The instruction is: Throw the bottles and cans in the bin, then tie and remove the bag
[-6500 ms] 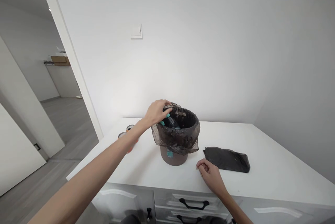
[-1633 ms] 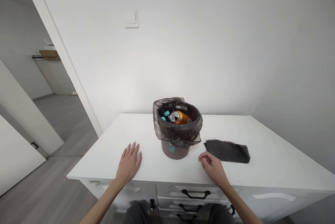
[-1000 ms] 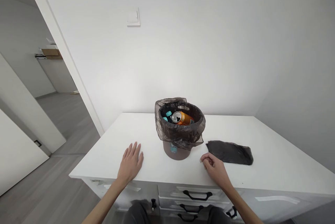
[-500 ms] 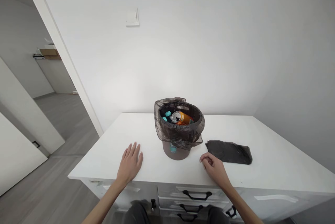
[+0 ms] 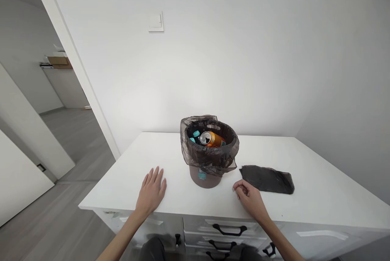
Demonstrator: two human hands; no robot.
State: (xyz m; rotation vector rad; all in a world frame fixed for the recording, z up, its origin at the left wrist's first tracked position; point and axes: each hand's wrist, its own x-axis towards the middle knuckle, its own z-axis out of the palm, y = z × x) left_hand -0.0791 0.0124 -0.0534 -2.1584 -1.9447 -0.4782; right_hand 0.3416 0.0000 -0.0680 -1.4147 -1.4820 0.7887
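A small brown trash bin (image 5: 206, 181) stands on the white cabinet top, lined with a thin dark trash bag (image 5: 210, 157) folded out over its rim. Inside lie an orange drink can (image 5: 215, 140) and bottles with teal caps (image 5: 196, 133). My left hand (image 5: 151, 191) rests palm down to the left of the bin, fingers stretched, touching only the cabinet top. To the right of the bin, my right hand (image 5: 250, 196) rests with its fingers curled in and nothing visible in them. Just beyond it lies a folded dark trash bag (image 5: 269, 179).
The white cabinet top (image 5: 319, 196) backs onto a wall with a light switch (image 5: 156, 22). Black drawer handles (image 5: 229, 230) stick out below the front edge. An open doorway on the left shows a grey floor (image 5: 88, 139) and a cardboard box (image 5: 60, 62).
The camera view has shifted very slightly. Both hands, the bin and the folded bag stay where they were.
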